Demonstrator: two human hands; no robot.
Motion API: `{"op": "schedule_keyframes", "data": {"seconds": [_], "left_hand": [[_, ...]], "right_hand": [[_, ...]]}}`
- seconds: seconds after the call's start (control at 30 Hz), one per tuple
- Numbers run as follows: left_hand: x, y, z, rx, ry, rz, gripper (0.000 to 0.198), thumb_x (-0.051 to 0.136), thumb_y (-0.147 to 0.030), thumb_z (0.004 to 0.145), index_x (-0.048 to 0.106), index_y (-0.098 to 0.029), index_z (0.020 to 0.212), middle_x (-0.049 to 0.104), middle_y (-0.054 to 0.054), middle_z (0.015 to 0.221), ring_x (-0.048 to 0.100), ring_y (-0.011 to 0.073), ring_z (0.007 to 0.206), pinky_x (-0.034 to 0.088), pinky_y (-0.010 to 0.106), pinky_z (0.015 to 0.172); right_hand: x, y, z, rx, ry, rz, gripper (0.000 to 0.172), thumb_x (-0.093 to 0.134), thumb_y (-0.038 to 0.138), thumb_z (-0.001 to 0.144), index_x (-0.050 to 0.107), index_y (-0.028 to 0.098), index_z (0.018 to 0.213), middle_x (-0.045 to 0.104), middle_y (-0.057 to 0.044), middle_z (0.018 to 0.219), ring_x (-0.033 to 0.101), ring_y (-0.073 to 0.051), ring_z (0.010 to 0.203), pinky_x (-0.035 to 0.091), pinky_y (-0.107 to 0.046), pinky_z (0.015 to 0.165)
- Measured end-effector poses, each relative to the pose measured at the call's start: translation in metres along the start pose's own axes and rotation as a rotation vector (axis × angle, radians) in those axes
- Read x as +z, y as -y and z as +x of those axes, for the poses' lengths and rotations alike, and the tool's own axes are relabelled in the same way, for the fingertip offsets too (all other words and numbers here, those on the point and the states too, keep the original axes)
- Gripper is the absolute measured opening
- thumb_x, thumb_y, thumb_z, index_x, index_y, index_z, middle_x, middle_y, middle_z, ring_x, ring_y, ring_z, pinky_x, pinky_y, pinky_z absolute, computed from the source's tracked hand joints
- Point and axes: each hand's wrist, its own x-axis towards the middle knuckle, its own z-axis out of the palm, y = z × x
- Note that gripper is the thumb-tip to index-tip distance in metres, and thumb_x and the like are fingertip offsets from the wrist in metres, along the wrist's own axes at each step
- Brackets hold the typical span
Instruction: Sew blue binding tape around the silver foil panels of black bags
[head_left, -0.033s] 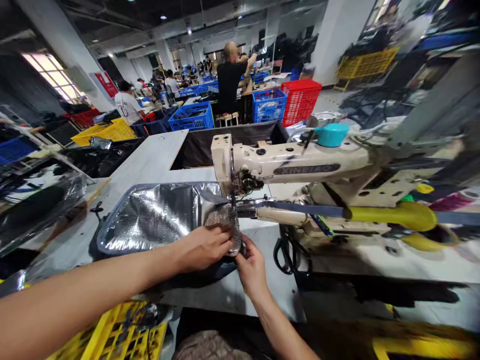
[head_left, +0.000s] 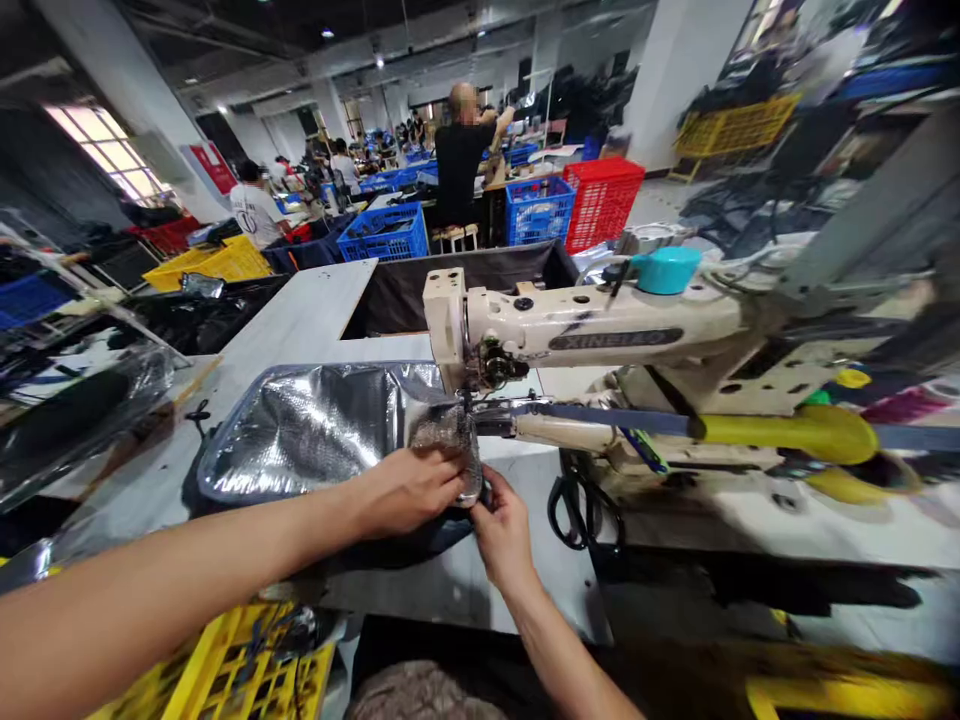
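Observation:
A silver foil-lined bag piece (head_left: 322, 430) with grey edging and dark fabric under it lies on the white table. Its right end reaches beneath the needle area of a cream sewing machine (head_left: 615, 325). My left hand (head_left: 412, 488) lies on the foil near that end, its curled fingers gripping the material. With thumb and fingers pinched, my right hand (head_left: 504, 530) holds the bag's front right corner edge. Grey binding tape (head_left: 600, 415) runs from the right toward the needle. My fingers partly cover the bag's right end.
Black-handled scissors (head_left: 581, 510) lie right of my right hand. A turquoise cap (head_left: 667, 270) sits atop the machine. Below left is a yellow crate (head_left: 247, 665). Blue crates (head_left: 386, 232) and a red crate (head_left: 604, 203) stand beyond, near a person in black (head_left: 456, 170).

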Motion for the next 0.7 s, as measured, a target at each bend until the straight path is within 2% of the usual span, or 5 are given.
{"op": "schedule_keyframes", "data": {"seconds": [0.17,0.33,0.43,0.6,0.7], "left_hand": [[0.008,0.028,0.008,0.018,-0.083,0.067,0.035,0.045,-0.011,0.101,0.062,-0.008,0.131,0.070,0.019,0.129,0.065,0.0280,0.125,0.055,0.041,0.110],[0.021,0.056,0.018,0.015,-0.124,0.128,0.033,0.044,-0.015,0.105,0.066,-0.006,0.128,0.070,0.021,0.130,0.065,0.0284,0.124,0.054,0.043,0.108],[0.020,0.061,0.023,0.013,-0.112,0.163,0.031,0.044,-0.015,0.105,0.069,-0.008,0.121,0.072,0.018,0.121,0.068,0.0272,0.115,0.057,0.042,0.099],[0.006,0.058,0.031,0.157,-0.066,0.170,0.029,0.042,-0.013,0.105,0.070,-0.014,0.110,0.073,0.012,0.104,0.067,0.0239,0.097,0.056,0.038,0.083],[0.005,0.064,0.032,0.221,-0.047,0.164,0.030,0.042,-0.011,0.104,0.071,-0.015,0.099,0.072,0.010,0.093,0.065,0.0215,0.084,0.053,0.036,0.072]], "right_hand": [[0.011,-0.001,0.036,0.001,-0.030,0.075,0.041,0.069,0.020,0.069,0.077,0.019,0.110,0.078,-0.005,0.105,0.069,-0.023,0.098,0.052,-0.035,0.093],[0.018,-0.005,0.065,0.001,-0.109,0.051,0.036,0.072,0.026,0.067,0.076,0.017,0.102,0.078,-0.005,0.094,0.066,-0.020,0.083,0.052,-0.032,0.081],[0.024,-0.006,0.066,0.022,-0.147,0.017,0.034,0.072,0.029,0.067,0.074,0.017,0.099,0.077,-0.004,0.089,0.064,-0.018,0.077,0.051,-0.030,0.075],[0.032,0.000,0.048,0.008,-0.087,0.113,0.046,0.072,0.026,0.069,0.069,0.021,0.115,0.076,-0.005,0.107,0.067,-0.020,0.089,0.053,-0.029,0.078],[0.025,0.006,0.045,0.056,-0.073,0.086,0.041,0.073,0.026,0.070,0.072,0.020,0.111,0.075,-0.003,0.093,0.065,-0.018,0.080,0.051,-0.027,0.071]]}}
